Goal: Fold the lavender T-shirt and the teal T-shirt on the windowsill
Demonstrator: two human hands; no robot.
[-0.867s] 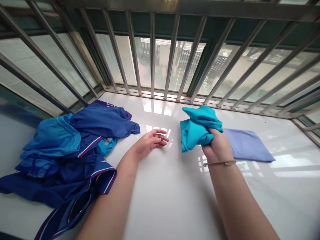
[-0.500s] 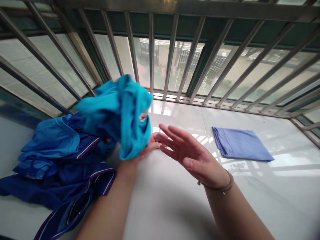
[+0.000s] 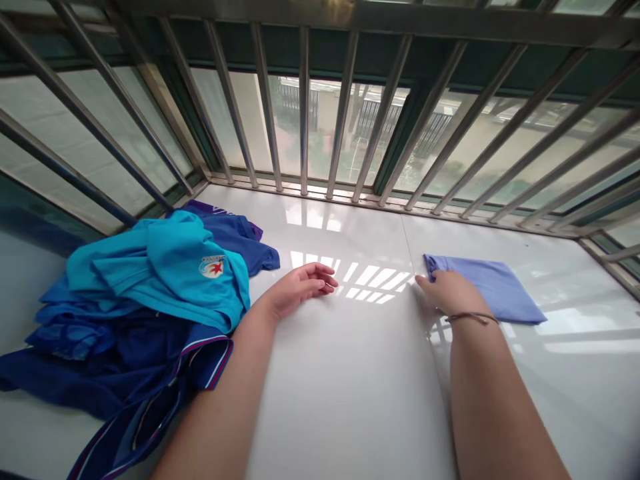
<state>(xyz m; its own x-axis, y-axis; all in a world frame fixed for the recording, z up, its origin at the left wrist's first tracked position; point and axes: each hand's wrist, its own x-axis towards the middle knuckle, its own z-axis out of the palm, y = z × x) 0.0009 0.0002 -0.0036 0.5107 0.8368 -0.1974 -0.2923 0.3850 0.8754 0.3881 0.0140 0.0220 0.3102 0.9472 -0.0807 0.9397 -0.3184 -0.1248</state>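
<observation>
My left hand [image 3: 303,289] is held over the white surface with its fingers loosely bent and apart, holding nothing. Left of it a turquoise shirt [image 3: 165,260] with a red star emblem lies crumpled on top of a heap of clothes. My right hand [image 3: 453,291], with a braided bracelet at the wrist, is at the left edge of a folded periwinkle-blue cloth [image 3: 500,287] and covers part of it. Its thumb side sticks out to the left, away from the cloth; the other fingers are mostly hidden.
Dark blue garments [image 3: 135,353] with striped trim lie under the turquoise shirt, and a blue and purple piece [image 3: 240,237] pokes out behind it. Metal bars [image 3: 345,120] and windows border the white tiled surface [image 3: 340,387] at the back and left.
The turquoise shirt, in the air above my left forearm before, has dropped onto the heap at left. My right hand has moved right, from beside the left hand to the folded cloth.
</observation>
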